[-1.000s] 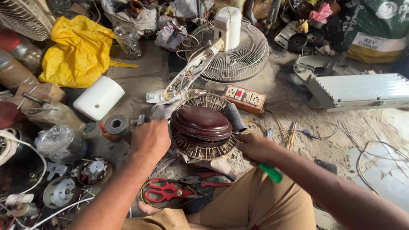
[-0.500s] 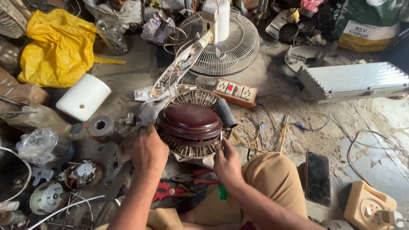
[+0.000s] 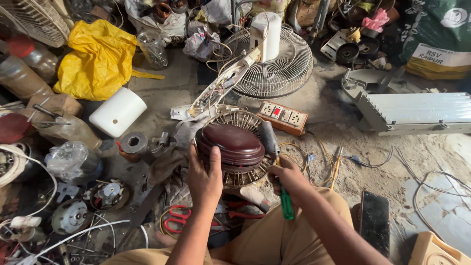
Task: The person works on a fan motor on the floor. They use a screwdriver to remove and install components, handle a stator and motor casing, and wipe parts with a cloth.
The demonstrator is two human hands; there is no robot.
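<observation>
Left hand (image 3: 205,177): fingers spread and laid flat against the near-left flank of the dark brown, domed plastic fan-motor cover (image 3: 230,146); palm pressed to it, not wrapped round it.

Right hand (image 3: 287,177): closed round a green-handled screwdriver (image 3: 286,202). The handle pointed down toward the person's lap; the shaft ran up toward the right rim of the motor, its tip hidden behind the fingers.

Motor cover: sat on a round, slotted metal motor body (image 3: 245,172), resting on the concrete floor (image 3: 343,122) directly ahead of both hands, between them. The left hand touched the cover itself; the right hand stood just beside the rim. The screwdriver's long axis lay roughly upright in the picture, tilted slightly, meeting the motor from its right edge.

Surroundings, on the floor:
- red-handled scissors (image 3: 177,219), near the left forearm;
- white cylindrical plastic container (image 3: 117,112), well to the left;
- crumpled yellow plastic bag (image 3: 98,59), far left;
- orange-edged switch-and-socket board (image 3: 283,115), just beyond the motor;
- white pedestal fan with wire guard (image 3: 274,64), lying farther back;
- grey ribbed metal housing (image 3: 417,113), at right;
- black flat phone-like slab (image 3: 375,221), beside the right knee.
</observation>
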